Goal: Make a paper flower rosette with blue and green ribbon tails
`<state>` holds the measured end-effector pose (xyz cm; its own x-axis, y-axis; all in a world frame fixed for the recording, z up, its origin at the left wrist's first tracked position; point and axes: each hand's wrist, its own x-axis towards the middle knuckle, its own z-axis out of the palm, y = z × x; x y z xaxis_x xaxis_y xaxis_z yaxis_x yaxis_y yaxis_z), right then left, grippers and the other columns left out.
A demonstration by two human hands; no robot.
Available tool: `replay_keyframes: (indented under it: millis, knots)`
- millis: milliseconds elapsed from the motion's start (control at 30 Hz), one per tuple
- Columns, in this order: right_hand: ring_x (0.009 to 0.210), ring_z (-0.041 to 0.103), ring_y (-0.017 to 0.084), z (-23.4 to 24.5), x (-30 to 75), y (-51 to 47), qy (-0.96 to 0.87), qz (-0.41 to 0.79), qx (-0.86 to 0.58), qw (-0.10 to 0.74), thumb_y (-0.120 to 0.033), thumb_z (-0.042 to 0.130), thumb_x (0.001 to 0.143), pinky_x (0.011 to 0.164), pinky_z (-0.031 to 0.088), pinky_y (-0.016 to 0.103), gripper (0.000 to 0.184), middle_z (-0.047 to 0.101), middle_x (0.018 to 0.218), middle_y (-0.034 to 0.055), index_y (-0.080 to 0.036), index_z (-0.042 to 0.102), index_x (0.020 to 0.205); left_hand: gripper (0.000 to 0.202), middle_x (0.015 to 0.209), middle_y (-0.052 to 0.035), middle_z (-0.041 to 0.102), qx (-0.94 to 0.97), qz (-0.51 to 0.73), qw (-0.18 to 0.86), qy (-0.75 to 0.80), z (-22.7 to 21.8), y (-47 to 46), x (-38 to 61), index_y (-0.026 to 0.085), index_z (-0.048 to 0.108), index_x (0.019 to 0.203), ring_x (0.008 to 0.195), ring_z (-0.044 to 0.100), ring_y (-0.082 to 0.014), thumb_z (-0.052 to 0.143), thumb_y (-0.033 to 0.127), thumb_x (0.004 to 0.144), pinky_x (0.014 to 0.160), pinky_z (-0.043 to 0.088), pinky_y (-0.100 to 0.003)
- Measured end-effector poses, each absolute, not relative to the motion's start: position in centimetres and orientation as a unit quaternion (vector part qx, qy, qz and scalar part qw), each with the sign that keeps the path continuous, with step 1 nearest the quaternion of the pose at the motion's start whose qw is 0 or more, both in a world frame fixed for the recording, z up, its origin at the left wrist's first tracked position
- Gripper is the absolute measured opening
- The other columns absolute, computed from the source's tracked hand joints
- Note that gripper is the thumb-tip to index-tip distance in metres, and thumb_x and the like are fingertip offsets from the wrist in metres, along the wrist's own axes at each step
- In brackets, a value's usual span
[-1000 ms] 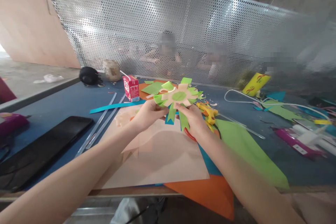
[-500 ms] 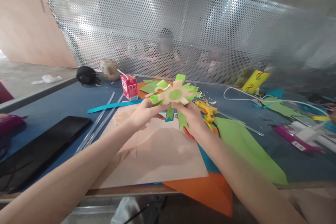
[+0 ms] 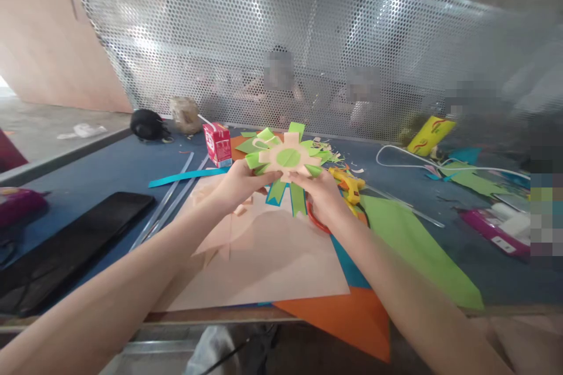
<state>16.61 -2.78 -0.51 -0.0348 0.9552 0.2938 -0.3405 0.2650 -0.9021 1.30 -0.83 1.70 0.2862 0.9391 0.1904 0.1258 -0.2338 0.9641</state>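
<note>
Between my hands is a paper flower (image 3: 288,158) with a green round centre, peach petals, green loops behind them and two green-and-blue ribbon tails. My left hand (image 3: 244,184) grips its left lower edge, thumb on the front. On the right lower edge, my right hand (image 3: 320,190) pinches it the same way. Beneath it a large peach sheet (image 3: 281,269) lies on the table, with small peach paper pieces (image 3: 241,208) near my left hand. Beside my right wrist are a red scissor handle (image 3: 315,220) and a yellow glue gun (image 3: 349,184), both partly hidden.
A black phone (image 3: 79,246) and clear glue sticks (image 3: 165,205) lie left. A pink drink carton (image 3: 217,145) stands at the back. Green (image 3: 417,246) and orange (image 3: 347,319) sheets lie right and in front. A white cable (image 3: 444,165) and purple power strip (image 3: 492,231) are farther right.
The paper flower has turned slightly in my hands, its two tails swinging left and spreading into fuller view. Both hands keep their hold.
</note>
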Motion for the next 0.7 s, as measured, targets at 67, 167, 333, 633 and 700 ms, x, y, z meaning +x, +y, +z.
replay_keyframes:
  millis: [67,167,333,633,700]
  knots:
    - [0.09,0.063,0.024,-0.48,16.9,-2.68,-0.502,0.508,-0.335,0.614,-0.026,0.071,0.061,0.081,0.049,0.037,0.023,0.069,0.092,0.0018,-0.023,0.065,0.083,0.029,0.083,-0.0046,0.064,0.654,0.432,0.47,0.406,1.41,-0.47,1.13,0.014,0.061,0.087,0.071,0.06,-0.0164,0.066,0.032,0.064,0.059,0.05,-0.029]
    - [0.084,0.064,0.026,-0.79,17.23,-2.34,-0.505,0.471,-0.381,0.615,-0.029,0.072,0.059,0.077,0.049,0.039,0.019,0.069,0.089,0.0024,-0.022,0.064,0.075,0.032,0.088,-0.0069,0.065,0.653,0.418,0.484,0.406,1.29,-0.32,1.08,0.013,0.061,0.09,0.075,0.061,-0.0184,0.066,0.031,0.064,0.064,0.051,-0.033]
    - [0.085,0.064,0.026,-1.2,17.22,-2.08,-0.505,0.45,-0.399,0.619,-0.029,0.073,0.057,0.076,0.05,0.038,0.021,0.069,0.09,0.0033,-0.021,0.065,0.075,0.037,0.096,-0.0069,0.064,0.658,0.403,0.508,0.383,1.46,-0.61,1.27,0.015,0.059,0.098,0.081,0.061,-0.0192,0.066,0.026,0.063,0.065,0.051,-0.034]
    - [0.081,0.064,0.024,-0.88,17.52,-2.29,-0.535,0.419,-0.423,0.599,-0.033,0.07,0.062,0.072,0.05,0.034,0.025,0.069,0.085,0.0029,-0.021,0.066,0.084,0.028,0.091,-0.0058,0.064,0.674,0.387,0.505,0.376,1.36,-0.49,1.02,0.015,0.059,0.094,0.075,0.06,-0.0157,0.062,0.028,0.069,0.064,0.05,-0.031]
    - [0.08,0.064,0.025,-0.8,17.58,-2.3,-0.532,0.402,-0.442,0.6,-0.033,0.071,0.06,0.069,0.05,0.034,0.027,0.069,0.082,0.0024,-0.021,0.066,0.083,0.026,0.087,-0.0048,0.064,0.676,0.39,0.501,0.375,1.28,-0.45,1.01,0.015,0.059,0.091,0.071,0.06,-0.0142,0.062,0.029,0.069,0.062,0.05,-0.029]
